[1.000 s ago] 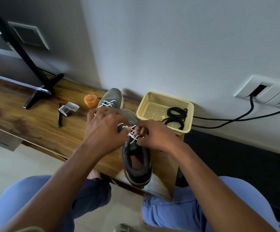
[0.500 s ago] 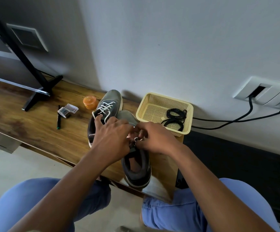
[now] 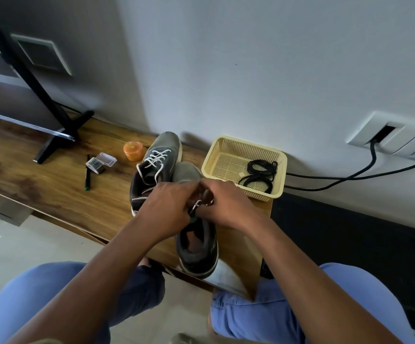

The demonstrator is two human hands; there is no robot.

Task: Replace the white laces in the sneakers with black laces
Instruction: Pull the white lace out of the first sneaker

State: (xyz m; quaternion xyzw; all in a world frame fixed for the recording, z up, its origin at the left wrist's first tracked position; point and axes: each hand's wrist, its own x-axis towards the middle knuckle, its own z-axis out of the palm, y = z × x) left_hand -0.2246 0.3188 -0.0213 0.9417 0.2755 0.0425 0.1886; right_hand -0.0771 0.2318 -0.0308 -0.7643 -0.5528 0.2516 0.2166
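Two grey sneakers stand side by side on the wooden bench (image 3: 52,192). The near sneaker (image 3: 197,252) points away from me, its heel over the bench edge. My left hand (image 3: 166,209) and my right hand (image 3: 226,204) meet over its tongue, and both pinch its white lace (image 3: 196,204), mostly hidden by the fingers. The far sneaker (image 3: 156,167) lies behind my left hand with its white lace loose. Coiled black laces (image 3: 260,173) lie in the yellow mesh basket (image 3: 222,157) to the right.
An orange lidded pot (image 3: 133,150), a small clear plastic case (image 3: 101,162) and a black pen (image 3: 87,176) lie left of the sneakers. A black stand foot (image 3: 60,135) rests further left. Black cables (image 3: 350,175) run from a wall socket (image 3: 387,137). My knees are below the bench edge.
Both hands stayed on the near sneaker's lace and drew closer together. My left hand shifted right, uncovering the far sneaker. Less of the white lace shows between the fingers now.
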